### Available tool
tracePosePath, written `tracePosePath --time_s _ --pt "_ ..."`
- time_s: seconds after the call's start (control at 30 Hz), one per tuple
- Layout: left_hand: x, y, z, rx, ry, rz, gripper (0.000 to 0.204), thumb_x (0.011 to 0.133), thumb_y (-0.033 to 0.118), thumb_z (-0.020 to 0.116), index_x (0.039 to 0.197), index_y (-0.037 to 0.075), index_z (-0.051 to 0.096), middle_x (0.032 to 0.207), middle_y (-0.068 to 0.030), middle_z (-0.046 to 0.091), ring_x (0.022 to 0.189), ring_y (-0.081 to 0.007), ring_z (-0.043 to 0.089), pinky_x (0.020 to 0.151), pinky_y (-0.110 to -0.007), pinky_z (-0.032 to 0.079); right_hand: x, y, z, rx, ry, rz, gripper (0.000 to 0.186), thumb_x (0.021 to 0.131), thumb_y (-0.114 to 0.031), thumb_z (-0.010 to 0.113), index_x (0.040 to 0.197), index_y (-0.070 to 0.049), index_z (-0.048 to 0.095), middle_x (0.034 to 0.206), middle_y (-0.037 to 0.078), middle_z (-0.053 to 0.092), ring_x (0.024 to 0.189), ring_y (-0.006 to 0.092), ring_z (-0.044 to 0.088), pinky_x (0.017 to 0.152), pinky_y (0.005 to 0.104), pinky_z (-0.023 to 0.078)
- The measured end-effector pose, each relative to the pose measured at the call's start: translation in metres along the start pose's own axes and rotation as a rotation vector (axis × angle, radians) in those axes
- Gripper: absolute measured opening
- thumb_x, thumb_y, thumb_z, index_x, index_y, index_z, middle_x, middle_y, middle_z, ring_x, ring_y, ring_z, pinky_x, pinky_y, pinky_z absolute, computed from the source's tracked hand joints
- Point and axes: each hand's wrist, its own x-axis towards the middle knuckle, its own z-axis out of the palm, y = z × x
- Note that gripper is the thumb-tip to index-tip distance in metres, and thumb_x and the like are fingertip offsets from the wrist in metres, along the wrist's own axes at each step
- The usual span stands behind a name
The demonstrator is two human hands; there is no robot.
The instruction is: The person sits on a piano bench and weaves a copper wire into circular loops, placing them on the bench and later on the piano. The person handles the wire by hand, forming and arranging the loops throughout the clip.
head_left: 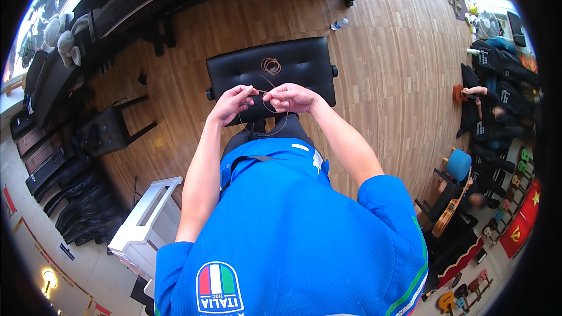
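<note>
My left hand (236, 104) pinches one part of a thin brown cord (285, 124) between thumb and fingertips. A short way to its right, my right hand (291, 98) is closed on the same cord, fingers curled in. Slack cord loops down below both hands, in front of my lap. Beneath and beyond them is a black padded bench (316, 76) with a tufted seat and side knobs. On its seat lies a coil of copper-brown cord (271, 58), apart from my hands. Whether the cord is leather, string or wire is too small to tell.
A clear bottle (339, 24) is on the wooden floor (386, 64) beyond the bench. A dark piano (158, 0) spans the far left. A white cabinet-like piece (146, 216) stands near left. People in black (497, 93), a blue stool (458, 164) and a guitar (448, 216) are at right.
</note>
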Motion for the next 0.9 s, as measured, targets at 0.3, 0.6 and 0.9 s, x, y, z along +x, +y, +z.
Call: tracePosePath --time_s 0.3,0.6,0.9 --pt "0.01 -0.02 0.011 0.479 0.228 0.054 0.027 0.094 0.03 0.072 0.108 0.008 0.076 0.073 0.0049 0.061 0.065 -0.0031 0.051 0.058 -0.02 0.04 0.021 -0.016 -0.03 0.545 0.515 -0.732 0.023 0.105 -0.023 0.054 0.115 -0.005 0.063 0.091 0.004 0.07 0.07 0.0095 0.064 0.072 0.0266 0.057" --pt "0.003 -0.008 0.05 0.888 -0.025 0.037 0.031 0.09 0.034 0.073 0.109 0.01 0.077 0.088 -0.0089 0.074 0.078 -0.0153 0.066 0.075 -0.032 0.053 0.029 -0.004 0.04 -0.712 0.579 -0.495 0.026 0.102 -0.015 0.056 0.115 0.006 0.065 0.093 0.015 0.074 0.063 0.0121 0.067 0.062 0.0251 0.055" --pt "-0.007 -0.012 0.051 1.019 -0.014 0.222 0.026 0.094 0.028 0.068 0.104 0.006 0.076 0.092 -0.0078 0.075 0.083 -0.0165 0.068 0.08 -0.031 0.053 0.021 -0.034 -0.007 0.563 0.611 -0.645 0.024 0.106 -0.022 0.048 0.106 -0.003 0.062 0.114 0.015 0.071 0.105 0.0295 0.07 0.095 0.0441 0.058"
